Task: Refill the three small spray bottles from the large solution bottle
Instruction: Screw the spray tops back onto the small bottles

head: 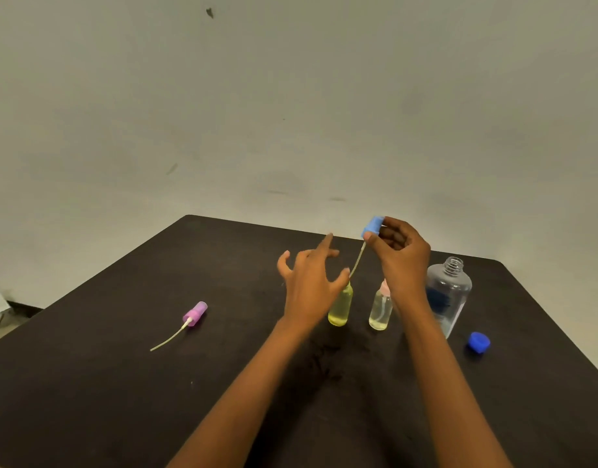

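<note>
right hand (400, 255) pinches blue sprayer (372, 227), at 1 o'clock above yellow bottle (341, 307) | tube (358, 258) slants 1 to 7 o'clock, tip at bottle neck | left hand (311, 282) released, fingers spread, before the bottle; nearer to steady it | large bottle (449, 292) at 3 o'clock, uncapped

1. Table (122, 383): dark brown, nearly black, matt and plain, with a few faint pale specks.
2. Wall (291, 96): pale grey-beige, marked by scattered dark scuffs and smudges.
3. Raised spray head (372, 227): light blue; its dip tube (358, 260) is pale yellowish white.
4. Lying spray head (195, 313): translucent pink-violet, with a white collar; its off-white tube (167, 340) shows pale against the dark surface.
5. Left small bottle (341, 309): clear, contents yellow-green.
6. Right small bottle (380, 310): clear, contents very pale yellow; pink top (385, 286).
7. Large bottle (449, 292): colourless and transparent, with a dark blue patch (436, 298) on its side, too blurred to read.
8. Loose cap (478, 342): saturated royal blue.
</note>
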Motion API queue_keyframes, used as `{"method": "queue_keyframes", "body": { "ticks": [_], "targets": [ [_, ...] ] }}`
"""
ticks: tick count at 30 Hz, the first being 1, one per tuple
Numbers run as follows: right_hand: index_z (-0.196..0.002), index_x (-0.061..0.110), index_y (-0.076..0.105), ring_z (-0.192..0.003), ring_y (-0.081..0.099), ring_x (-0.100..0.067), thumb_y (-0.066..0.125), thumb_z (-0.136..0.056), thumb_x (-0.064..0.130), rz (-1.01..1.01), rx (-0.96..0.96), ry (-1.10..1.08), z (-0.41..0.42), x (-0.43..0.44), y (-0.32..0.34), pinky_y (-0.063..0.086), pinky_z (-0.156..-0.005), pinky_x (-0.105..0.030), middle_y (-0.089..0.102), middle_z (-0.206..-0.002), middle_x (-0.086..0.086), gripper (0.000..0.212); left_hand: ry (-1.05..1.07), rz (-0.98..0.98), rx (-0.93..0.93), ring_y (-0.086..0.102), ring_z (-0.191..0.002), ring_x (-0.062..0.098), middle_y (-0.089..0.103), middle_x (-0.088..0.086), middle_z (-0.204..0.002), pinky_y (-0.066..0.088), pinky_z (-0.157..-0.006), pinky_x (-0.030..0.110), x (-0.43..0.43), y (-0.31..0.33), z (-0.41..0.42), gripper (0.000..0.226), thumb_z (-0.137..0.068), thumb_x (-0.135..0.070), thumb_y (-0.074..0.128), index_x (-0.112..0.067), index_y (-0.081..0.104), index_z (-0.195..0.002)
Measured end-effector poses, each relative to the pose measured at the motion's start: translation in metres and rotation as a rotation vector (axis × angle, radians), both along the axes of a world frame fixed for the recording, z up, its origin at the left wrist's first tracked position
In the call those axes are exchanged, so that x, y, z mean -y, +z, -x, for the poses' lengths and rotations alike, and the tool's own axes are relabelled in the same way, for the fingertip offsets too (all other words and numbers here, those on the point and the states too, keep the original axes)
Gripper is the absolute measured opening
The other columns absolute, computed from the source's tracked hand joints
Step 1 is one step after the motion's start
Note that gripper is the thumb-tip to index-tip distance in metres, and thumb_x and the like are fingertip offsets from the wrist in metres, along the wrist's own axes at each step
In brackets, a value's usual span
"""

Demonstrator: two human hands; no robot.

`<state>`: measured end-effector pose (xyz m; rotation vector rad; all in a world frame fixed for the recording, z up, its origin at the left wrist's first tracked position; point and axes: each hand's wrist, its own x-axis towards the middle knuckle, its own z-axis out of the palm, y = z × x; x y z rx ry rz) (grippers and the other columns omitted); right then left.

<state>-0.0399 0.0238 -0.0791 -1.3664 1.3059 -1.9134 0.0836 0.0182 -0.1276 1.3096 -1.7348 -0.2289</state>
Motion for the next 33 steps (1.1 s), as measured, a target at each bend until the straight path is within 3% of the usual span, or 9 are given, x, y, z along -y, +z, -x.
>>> {"method": "queue_keyframes", "body": {
  "ticks": [3, 8, 14, 19, 24, 28, 33],
  "targets": [
    [-0.106, 0.009, 0.062, -0.085, 0.063, -0.012, 0.073, -0.075, 0.007, 0.009, 0.007, -0.011, -0.003, 0.005, -0.003, 0.051, -0.074, -0.012, 0.066, -0.095, -0.003, 0.033, 0.047, 0.061, 0.273, 0.037, -0.133, 0.013, 0.064, -0.013, -0.117, -0.018, -0.107, 0.049, -0.001, -0.018, 0.001, 0.086, -0.081, -0.049, 0.061, -0.019, 0.017, -0.148],
    [-0.105, 0.011, 0.061, -0.083, 0.062, -0.009, 0.072, -0.075, 0.008, -0.008, -0.107, -0.004, -0.005, 0.010, -0.008, 0.050, -0.072, -0.011, 0.064, -0.093, 0.001, 0.032, 0.124, 0.189, 0.390, 0.050, -0.126, 0.017, 0.072, -0.011, -0.095, -0.030, -0.101, 0.049, 0.009, -0.035, 0.001, 0.102, -0.069, -0.055, 0.070, -0.011, 0.021, -0.146],
    [-0.106, 0.015, 0.059, -0.083, 0.062, -0.013, 0.072, -0.075, 0.005, -0.169, -0.294, 0.094, -0.001, 0.018, -0.015, 0.049, -0.071, -0.014, 0.064, -0.094, -0.002, 0.035, 0.135, 0.261, 0.366, 0.060, -0.114, 0.017, 0.072, -0.014, -0.077, -0.022, -0.104, 0.051, 0.016, -0.041, 0.000, 0.108, -0.060, -0.056, 0.076, -0.010, 0.023, -0.142],
    [-0.112, 0.013, 0.057, -0.081, 0.061, -0.012, 0.071, -0.074, 0.005, -0.276, -0.548, 0.176, 0.000, 0.016, -0.015, 0.047, -0.069, -0.014, 0.063, -0.098, -0.002, 0.041, 0.152, 0.288, 0.354, 0.064, -0.107, 0.017, 0.072, -0.013, -0.075, -0.011, -0.104, 0.055, 0.018, -0.043, 0.000, 0.104, -0.057, -0.057, 0.077, -0.010, 0.032, -0.138],
    [-0.116, 0.010, 0.055, -0.092, 0.061, -0.020, 0.068, -0.077, 0.007, -0.311, -0.715, 0.176, -0.002, 0.015, -0.015, 0.048, -0.077, -0.023, 0.062, -0.111, -0.011, 0.041, 0.156, 0.283, 0.346, 0.064, -0.107, 0.017, 0.072, -0.009, -0.079, -0.014, -0.105, 0.052, 0.019, -0.045, 0.001, 0.103, -0.058, -0.058, 0.077, -0.010, 0.033, -0.138],
    [-0.117, 0.011, 0.053, -0.085, 0.055, -0.012, 0.068, -0.077, 0.007, -0.345, -0.825, 0.183, -0.004, 0.015, -0.017, 0.046, -0.075, -0.021, 0.062, -0.112, -0.010, 0.042, 0.179, 0.297, 0.353, 0.068, -0.098, 0.016, 0.071, -0.009, -0.077, -0.008, -0.106, 0.051, 0.020, -0.043, 0.001, 0.101, -0.051, -0.060, 0.080, -0.007, 0.048, -0.131],
    [-0.115, 0.012, 0.054, -0.085, 0.057, -0.015, 0.069, -0.075, 0.005, -0.373, -0.876, 0.185, -0.004, 0.014, -0.017, 0.049, -0.073, -0.024, 0.062, -0.112, -0.010, 0.044, 0.135, 0.238, 0.317, 0.063, -0.110, 0.018, 0.072, -0.009, -0.080, -0.018, -0.106, 0.050, 0.020, -0.045, 0.000, 0.099, -0.061, -0.058, 0.075, -0.009, 0.037, -0.139]
  ]
}}
